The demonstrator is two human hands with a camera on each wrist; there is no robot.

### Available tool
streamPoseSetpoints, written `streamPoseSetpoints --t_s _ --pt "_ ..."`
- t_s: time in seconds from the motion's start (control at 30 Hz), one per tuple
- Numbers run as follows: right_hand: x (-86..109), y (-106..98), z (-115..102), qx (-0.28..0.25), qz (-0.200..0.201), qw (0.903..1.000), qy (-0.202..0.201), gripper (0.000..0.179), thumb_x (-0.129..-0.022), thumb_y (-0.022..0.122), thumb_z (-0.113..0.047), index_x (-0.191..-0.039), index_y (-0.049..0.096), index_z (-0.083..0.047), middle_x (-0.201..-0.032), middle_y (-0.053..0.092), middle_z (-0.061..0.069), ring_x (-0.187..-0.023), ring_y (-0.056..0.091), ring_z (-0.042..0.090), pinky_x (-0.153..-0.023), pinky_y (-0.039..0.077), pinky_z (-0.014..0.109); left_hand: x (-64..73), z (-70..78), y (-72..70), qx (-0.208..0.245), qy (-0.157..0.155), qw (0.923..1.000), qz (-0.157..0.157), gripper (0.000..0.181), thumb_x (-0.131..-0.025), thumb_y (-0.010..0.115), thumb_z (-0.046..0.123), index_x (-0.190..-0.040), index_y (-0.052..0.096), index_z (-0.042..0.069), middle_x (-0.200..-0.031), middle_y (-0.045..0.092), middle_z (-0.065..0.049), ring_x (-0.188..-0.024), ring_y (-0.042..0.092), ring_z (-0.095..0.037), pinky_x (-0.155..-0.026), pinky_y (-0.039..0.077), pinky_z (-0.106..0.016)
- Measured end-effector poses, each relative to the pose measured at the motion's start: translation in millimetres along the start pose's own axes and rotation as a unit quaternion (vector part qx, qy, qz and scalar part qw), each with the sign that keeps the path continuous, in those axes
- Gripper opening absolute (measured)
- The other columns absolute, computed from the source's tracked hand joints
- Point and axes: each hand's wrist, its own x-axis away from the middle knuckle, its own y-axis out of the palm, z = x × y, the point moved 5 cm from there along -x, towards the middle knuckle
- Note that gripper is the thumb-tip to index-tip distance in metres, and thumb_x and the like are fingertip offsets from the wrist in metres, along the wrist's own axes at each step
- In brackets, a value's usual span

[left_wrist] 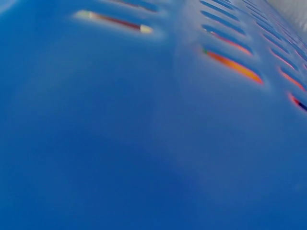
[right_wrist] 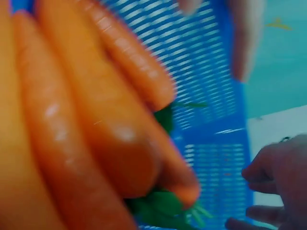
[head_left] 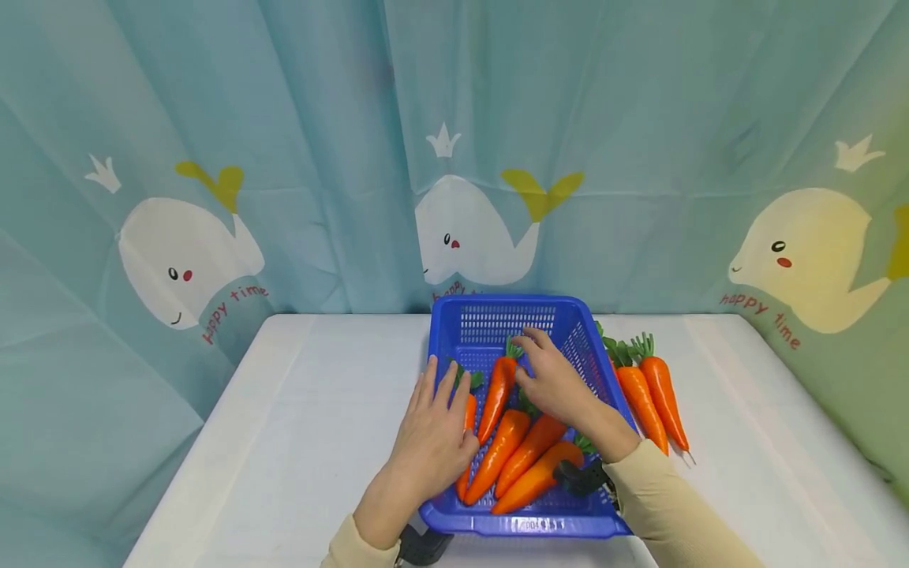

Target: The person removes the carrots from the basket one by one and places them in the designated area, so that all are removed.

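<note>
A blue plastic basket (head_left: pixel 525 525) holds several orange carrots (head_left: pixel 500 461) with green tops. My left hand (head_left: pixel 435 434) lies over its left rim, fingers extended above the carrots on that side. My right hand (head_left: pixel 557 383) reaches into the basket over its right side, with the fingers near the green top of an upright-lying carrot (head_left: pixel 499 392). In the right wrist view, fingertips (right_wrist: pixel 244 43) stand apart with no carrot between them, and the left hand (right_wrist: pixel 283 184) shows past the basket wall. The left wrist view shows only the blurred basket wall (left_wrist: pixel 134 120).
Outside the basket, to its right, more carrots (head_left: pixel 662 398) lie on the white table (head_left: pixel 284 442). A blue curtain (head_left: pixel 319 158) with whale prints hangs behind the table's far edge.
</note>
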Motion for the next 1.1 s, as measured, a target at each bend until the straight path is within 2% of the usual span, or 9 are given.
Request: streamPoseSetpoints --t_s 0.17,0.33,0.43,0.67,0.8,0.97,1.1 --pt "-4.4 16 -1 0.025 -0.033 0.9991 0.008 0.047 -0.094 0.057 -0.012 -0.138 0.051 0.005 -0.150 0.038 0.029 -0.129 0.052 0.046 -0.105 0.045 0.056 -1.8 -0.5 -4.4 0.005 -0.012 0.9998 -0.013 0.070 -0.084 0.067 0.023 -0.147 0.045 0.001 -0.156 0.038 -0.021 -0.151 0.017 -0.044 -0.122 0.020 -0.057" --pt "-8.4 25 5 0.033 -0.067 0.9957 0.054 0.052 -0.097 0.057 -0.020 -0.144 0.046 -0.001 -0.155 0.034 0.026 -0.130 0.052 0.045 -0.106 0.045 0.056 -3.5 -3.0 -6.7 0.010 -0.016 0.9996 -0.020 0.069 -0.085 0.067 0.022 -0.147 0.045 0.001 -0.157 0.037 -0.021 -0.152 0.016 -0.044 -0.121 0.021 -0.057" --pt "-10.5 29 8 0.030 -0.079 0.9941 0.068 0.055 -0.098 0.057 -0.023 -0.147 0.043 -0.004 -0.156 0.032 0.026 -0.130 0.052 0.045 -0.107 0.044 0.056 -3.9 -4.7 -7.6 0.007 -0.015 0.9997 -0.019 0.069 -0.084 0.067 0.022 -0.146 0.046 0.000 -0.156 0.038 -0.021 -0.151 0.016 -0.044 -0.121 0.021 -0.057" --pt "-8.5 40 7 0.023 -0.131 0.9904 0.038 0.055 -0.096 0.062 -0.024 -0.146 0.047 -0.007 -0.157 0.027 0.028 -0.135 0.045 0.049 -0.110 0.040 0.059 -3.1 -5.4 -5.7 -0.001 -0.010 0.9998 -0.017 0.068 -0.085 0.066 0.022 -0.146 0.046 0.000 -0.156 0.038 -0.022 -0.151 0.017 -0.045 -0.121 0.022 -0.057" --pt "-6.1 44 6 0.035 -0.145 0.9880 0.038 0.058 -0.094 0.065 -0.032 -0.145 0.049 -0.010 -0.159 0.025 0.027 -0.136 0.042 0.051 -0.110 0.039 0.060 -2.3 -3.9 -4.2 -0.001 -0.009 0.9998 -0.019 0.068 -0.085 0.065 0.022 -0.146 0.046 0.000 -0.156 0.038 -0.022 -0.151 0.017 -0.045 -0.121 0.022 -0.057" --pt "-3.0 47 8 0.057 -0.156 0.9848 0.050 0.076 -0.087 0.069 -0.049 -0.149 0.044 -0.013 -0.161 0.021 0.024 -0.135 0.044 0.050 -0.106 0.042 0.062 -2.0 -1.2 -2.9 -0.005 -0.009 0.9997 -0.022 0.068 -0.085 0.065 0.023 -0.146 0.046 0.000 -0.156 0.037 -0.021 -0.151 0.016 -0.045 -0.122 0.022 -0.056" --pt "2.1 50 10 0.073 -0.179 0.9792 0.061 0.090 -0.080 0.072 -0.058 -0.152 0.039 -0.017 -0.164 0.014 0.022 -0.135 0.045 0.050 -0.103 0.043 0.065 -1.7 1.1 -0.7 0.003 -0.014 0.9995 -0.030 0.068 -0.085 0.067 0.023 -0.146 0.046 0.001 -0.157 0.037 -0.021 -0.152 0.015 -0.044 -0.122 0.020 -0.056"
